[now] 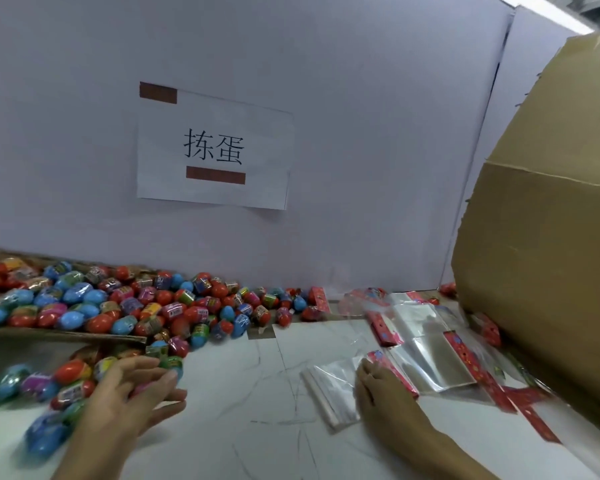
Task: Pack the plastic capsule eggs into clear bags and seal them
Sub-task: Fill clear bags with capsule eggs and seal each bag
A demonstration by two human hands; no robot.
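Observation:
A heap of red, blue and wrapped capsule eggs (125, 303) lies along the wall at the left and spills toward me. My left hand (132, 393) reaches over the nearest eggs with its fingers stretched out, holding nothing. At the right lie clear bags with red printed headers (430, 344). My right hand (381, 389) rests on the table between a stack of plain clear bags (329, 389) and one red-headed bag, its fingertips on the red header. Whether the fingers pinch that bag is hidden.
A large cardboard box (548, 258) stands at the right edge. A white partition wall (361, 168) with a taped paper sign (215, 150) closes the back. A flat cardboard sheet (63, 333) lies under part of the egg heap. The white table (257, 393) lies between my hands.

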